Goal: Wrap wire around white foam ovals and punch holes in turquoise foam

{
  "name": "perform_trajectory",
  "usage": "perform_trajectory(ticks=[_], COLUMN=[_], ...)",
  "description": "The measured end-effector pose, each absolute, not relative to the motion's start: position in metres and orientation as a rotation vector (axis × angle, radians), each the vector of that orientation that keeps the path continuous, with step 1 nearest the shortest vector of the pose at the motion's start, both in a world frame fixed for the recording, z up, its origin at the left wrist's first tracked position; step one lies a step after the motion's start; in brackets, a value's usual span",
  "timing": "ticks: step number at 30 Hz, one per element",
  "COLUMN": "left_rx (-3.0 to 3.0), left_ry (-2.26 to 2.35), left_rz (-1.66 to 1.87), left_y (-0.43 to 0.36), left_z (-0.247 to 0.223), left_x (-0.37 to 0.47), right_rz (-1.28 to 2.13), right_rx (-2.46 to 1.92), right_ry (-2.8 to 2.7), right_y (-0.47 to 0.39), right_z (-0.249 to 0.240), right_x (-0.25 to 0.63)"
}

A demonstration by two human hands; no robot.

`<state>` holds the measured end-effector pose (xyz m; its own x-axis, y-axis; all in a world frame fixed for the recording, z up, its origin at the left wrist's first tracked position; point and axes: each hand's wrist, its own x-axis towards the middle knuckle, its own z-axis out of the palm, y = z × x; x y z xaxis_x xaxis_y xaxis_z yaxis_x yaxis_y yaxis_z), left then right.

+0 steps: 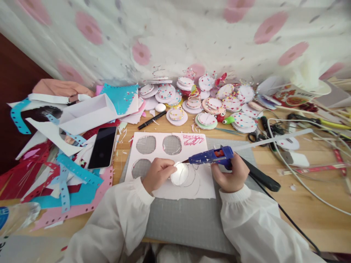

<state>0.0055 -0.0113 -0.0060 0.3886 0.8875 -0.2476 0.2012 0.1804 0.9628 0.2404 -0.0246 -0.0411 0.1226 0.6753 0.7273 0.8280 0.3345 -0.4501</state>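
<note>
Between the thumb and fingers of my left hand (159, 174) is a white paper disc (180, 174), its edge pinched and its face tilted. My right hand (231, 173) is wrapped round the handle of a blue hot glue gun (210, 156). The nozzle points left and meets or nearly meets the disc's upper edge; I cannot tell if it touches. A long translucent glue stick (276, 140) sticks out of the gun's back. Under both lies a white card sheet (170, 191) with round holes cut out and circles drawn on it.
A grey cutting mat (189, 223) lies beneath the card. Decorated paper discs (177, 115) are stacked along the back, with a black marker (152, 119) before them. Paper scraps (79, 170) and a phone (102, 148) are at left. Scissors (256, 136) and a white cable (298, 179) lie right.
</note>
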Motion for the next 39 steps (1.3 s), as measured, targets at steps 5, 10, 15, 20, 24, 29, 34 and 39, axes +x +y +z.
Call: perform_trajectory(ticks=[5,10,15,20,24,29,34,39], left_rx=[1.326,1.323,1.321,1.322,1.324,1.315,1.335,1.346], left_ry=[1.104,1.119,1.129,1.131,1.137,1.136,1.131,1.127], left_rz=[0.658,0.655,0.651,0.651,0.656,0.649,0.655,0.654], left_y=[-0.0111,-0.0109,-0.0112,-0.0108,-0.0107,-0.0109,-0.0107,-0.0107], left_z=[-0.005,-0.0047,-0.0062,-0.0059,-0.0049,-0.0047,-0.0055,-0.005], left_x=[0.0056,0.005,0.0047,0.0046,0.005,0.0053,0.0052,0.0044], right_rz=[-0.158,-0.215,-0.203,-0.207,-0.26,-0.207,-0.234,-0.238], right_rx=[-1.361,-1.407,-1.395,-1.412,-1.432,-1.387,-1.4,-1.392], right_ry=[-1.622,-1.595,-1.602,-1.616,-1.576,-1.606,-1.595,-1.6], right_y=[-0.0246,-0.0248,-0.0251,-0.0252,-0.025,-0.0249,-0.0246,-0.0237], right_z=[-0.0382,-0.0383,-0.0388,-0.0388,-0.0386,-0.0371,-0.0369,-0.0366], right_x=[0.2401,0.24,0.2404,0.2409,0.2409,0.241,0.2408,0.2407])
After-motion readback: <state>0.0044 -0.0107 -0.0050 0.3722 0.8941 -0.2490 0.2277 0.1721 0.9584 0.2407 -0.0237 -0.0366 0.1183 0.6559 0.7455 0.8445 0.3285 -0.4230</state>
